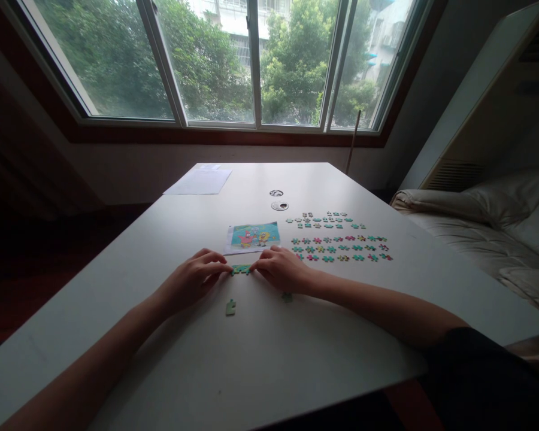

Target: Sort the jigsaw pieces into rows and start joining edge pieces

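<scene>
A short strip of joined jigsaw puzzle pieces (241, 270), green and blue, lies on the white table between my two hands. My left hand (196, 275) has its fingertips closed at the strip's left end. At the right end, my right hand (284, 268) pinches the strip with thumb and forefinger, the other fingers curled. One loose green puzzle piece (230, 307) sits nearer to me, below the strip. Another dark green piece (287, 297) is partly hidden beside my right wrist. Just beyond the strip is a printed cartoon picture (254, 236), its lower edge close to my fingers.
Several rows of loose puzzle pieces (327, 259) spread across the table (251, 365) on the right. Two round table inserts (279, 206) are farther back. White paper sheets (197, 181) lie at the far left corner. A cushioned seat (458, 221) stands right of the table.
</scene>
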Demonstrator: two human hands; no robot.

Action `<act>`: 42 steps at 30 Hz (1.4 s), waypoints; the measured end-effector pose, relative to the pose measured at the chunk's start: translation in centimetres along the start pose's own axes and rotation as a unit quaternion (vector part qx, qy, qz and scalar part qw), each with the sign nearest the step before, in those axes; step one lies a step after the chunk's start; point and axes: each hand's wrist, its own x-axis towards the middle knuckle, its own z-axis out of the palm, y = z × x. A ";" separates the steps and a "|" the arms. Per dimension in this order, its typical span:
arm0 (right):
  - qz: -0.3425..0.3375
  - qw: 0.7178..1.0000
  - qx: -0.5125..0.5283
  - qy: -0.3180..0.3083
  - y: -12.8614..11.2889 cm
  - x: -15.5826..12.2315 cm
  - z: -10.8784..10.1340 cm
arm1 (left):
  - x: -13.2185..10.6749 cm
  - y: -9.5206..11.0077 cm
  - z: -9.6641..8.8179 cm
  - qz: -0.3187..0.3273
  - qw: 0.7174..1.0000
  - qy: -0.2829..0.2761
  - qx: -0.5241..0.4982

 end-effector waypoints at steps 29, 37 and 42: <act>0.000 1.000 -0.002 -0.009 -0.2 0.1 -0.2 | -0.1 -0.5 -0.1 0.005 1.000 -0.003 -0.006; 0.002 1.000 -0.009 -0.010 -0.2 0.1 -0.1 | 0.1 -0.3 -0.3 0.007 1.000 -0.007 -0.008; 0.003 1.000 -0.006 -0.013 -0.2 0.1 -0.2 | 0.1 -0.2 -0.4 0.006 1.000 -0.007 -0.006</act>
